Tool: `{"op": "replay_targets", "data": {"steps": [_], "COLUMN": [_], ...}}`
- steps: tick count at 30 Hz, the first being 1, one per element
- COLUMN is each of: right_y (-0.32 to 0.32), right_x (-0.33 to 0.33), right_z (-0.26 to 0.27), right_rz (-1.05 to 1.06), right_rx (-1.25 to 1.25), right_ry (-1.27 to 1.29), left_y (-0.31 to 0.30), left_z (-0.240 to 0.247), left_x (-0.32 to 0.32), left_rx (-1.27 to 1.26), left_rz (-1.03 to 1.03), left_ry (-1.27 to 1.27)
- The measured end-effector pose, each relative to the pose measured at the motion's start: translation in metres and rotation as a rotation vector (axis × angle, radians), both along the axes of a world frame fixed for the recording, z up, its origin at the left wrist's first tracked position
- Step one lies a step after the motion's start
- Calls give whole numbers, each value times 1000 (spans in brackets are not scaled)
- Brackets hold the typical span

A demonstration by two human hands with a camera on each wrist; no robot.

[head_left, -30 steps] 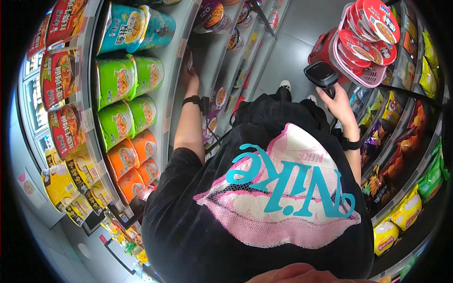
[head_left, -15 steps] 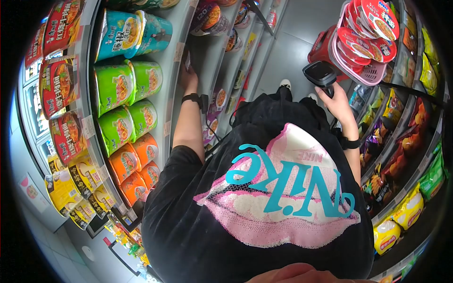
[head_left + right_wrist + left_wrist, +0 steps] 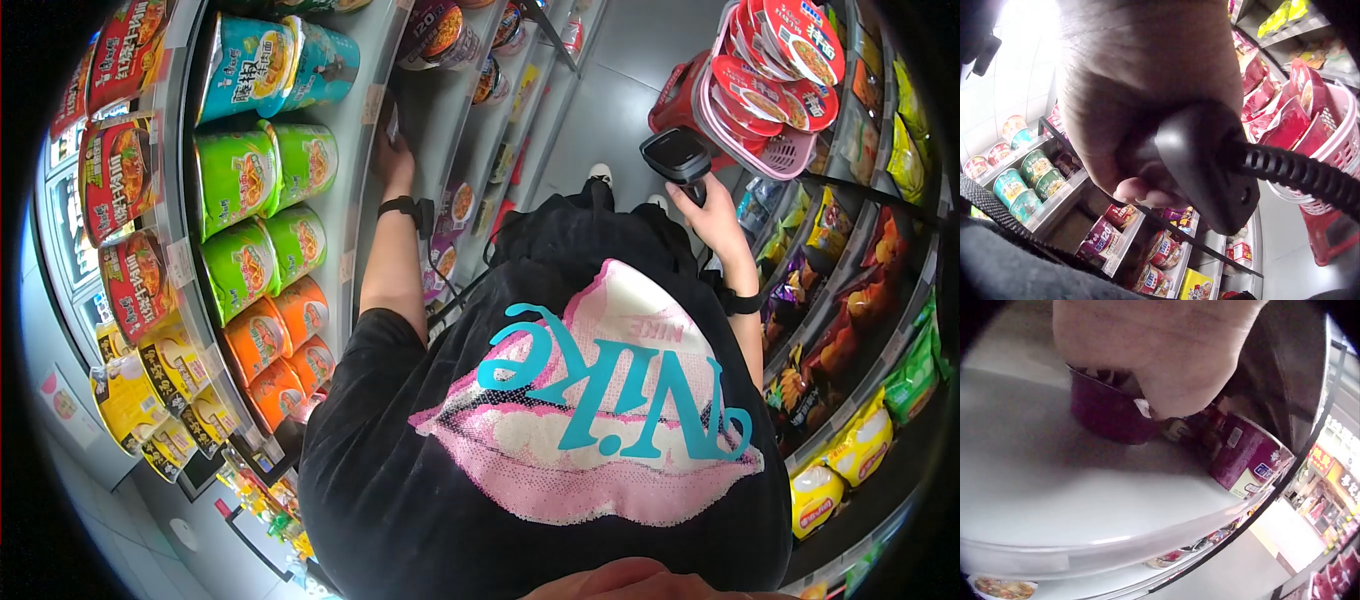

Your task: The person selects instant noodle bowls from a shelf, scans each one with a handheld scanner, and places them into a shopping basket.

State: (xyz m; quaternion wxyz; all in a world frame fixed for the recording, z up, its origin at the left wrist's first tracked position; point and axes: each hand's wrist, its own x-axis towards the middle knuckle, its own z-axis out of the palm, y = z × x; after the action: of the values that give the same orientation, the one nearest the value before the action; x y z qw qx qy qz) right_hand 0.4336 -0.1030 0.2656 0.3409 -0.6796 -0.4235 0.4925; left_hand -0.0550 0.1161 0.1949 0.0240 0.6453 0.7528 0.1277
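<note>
Four green cups (image 3: 237, 180) stand in the left part of the head view, with two teal cups (image 3: 250, 65) above them in the picture and a group of orange cups (image 3: 255, 340) below. Red tubs (image 3: 118, 180) and yellow tubs (image 3: 130, 395) line the far left. Right of the green cups, the left hand (image 3: 395, 165) reaches into a darker shelf space. Seen from the left wrist, it covers part of a purple tub (image 3: 1107, 415) that sits on a pale shelf (image 3: 1079, 500); its palm side and the tub hide most of the fingers, so I cannot tell whether it grips the tub or only touches it. A small white patch shows beside the hand, and a second tub (image 3: 1250, 456), also purple, lies tilted at the right, near the shelf's edge. At the upper right of the head view, the right hand (image 3: 710, 215) holds a black scanner (image 3: 676, 158), its fingers curled round the handle; a ribbed cord (image 3: 1297, 165) runs from the scanner toward the right of the right wrist view. Just past the scanner, a pink basket (image 3: 785, 165) carries red-lidded bowls (image 3: 800, 50) piled up to its rim and above, with a red base (image 3: 668, 110) beneath. Yellow bags (image 3: 862, 445) and green bags (image 3: 913, 375) fill racks at the lower right.
</note>
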Motion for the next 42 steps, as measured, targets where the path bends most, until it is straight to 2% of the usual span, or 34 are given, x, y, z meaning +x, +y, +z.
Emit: {"op": "replay_targets", "data": {"steps": [2, 4, 5, 6, 7, 9, 10, 11, 12, 14, 15, 17, 18, 19, 20, 22, 26, 28, 33, 35, 36, 38, 42], "right_y": [-1, 0, 0, -1, -2, -2, -2, -3, -3, -3, -3, -3, -2, -1, 0, -1, 5, 5, 4, 4, 3, 1, 4], "right_x": [-1, 0, 1, 2, 2, 3, 3, 3, 5, 8, 9, 11, 10, 10, 11, 11, 17, 16, 17, 17, 18, 22, 18], "right_z": [2, 5, 4, 2, 1, 4, 6, 6, 4, 1, 1, 3, 5, 7, 7, 4, 7, 12, 15, 16, 14, 11, 16], "right_rz": [1, 6, 12, 19, 25, 34, 28, 43, 46, 63, 78, 115, 135, 155, 173, 193, 269, 266, 256, 275, 275, 284, 274], "right_rx": [-3, -21, -23, -22, -21, -30, -37, -37, -46, -55, -64, -76, -82, -83, -81, -91, -93, -99, -108, -75, -77, -120, -104], "right_ry": [-4, 13, 9, 0, -8, -18, -24, -28, -31, -40, -55, -78, -104, -130, -141, -124, -182, -177, -162, -176, -178, -173, -173], "left_y": [-16, -36, -50, -66, -83, -120, -141, -162, -180, -211, -222, -246, -251, -254, -256, -248, -243, -237, -224, -220, -218, -212, -218], "left_z": [23, 25, 32, 37, 44, 22, 14, -18, -34, -59, -83, -124, -125, -130, -134, -115, -129, -124, -130, -130, -123, -103, -131], "left_x": [29, 44, 53, 67, 81, 84, 83, 67, 56, 39, 26, -2, -9, -12, -16, -11, -30, -32, -35, -37, -34, -23, -36], "left_rx": [86, 277, 105, 176, 64, -98, -220, -364, -359, -413, -408, -318, -277, -207, -205, -437, -456, -395, -501, -493, -495, -551, -429], "left_rz": [-69, -318, -416, -592, -694, -879, -935, -939, -925, -660, -648, -110, 87, 211, 228, 604, 649, 672, 629, 658, 658, 725, 706], "left_ry": [-93, 38, -100, -68, -128, -232, -178, -255, -263, -289, -300, -133, -288, -185, -197, -1, -76, -232, -188, -267, -268, -433, -505]}}
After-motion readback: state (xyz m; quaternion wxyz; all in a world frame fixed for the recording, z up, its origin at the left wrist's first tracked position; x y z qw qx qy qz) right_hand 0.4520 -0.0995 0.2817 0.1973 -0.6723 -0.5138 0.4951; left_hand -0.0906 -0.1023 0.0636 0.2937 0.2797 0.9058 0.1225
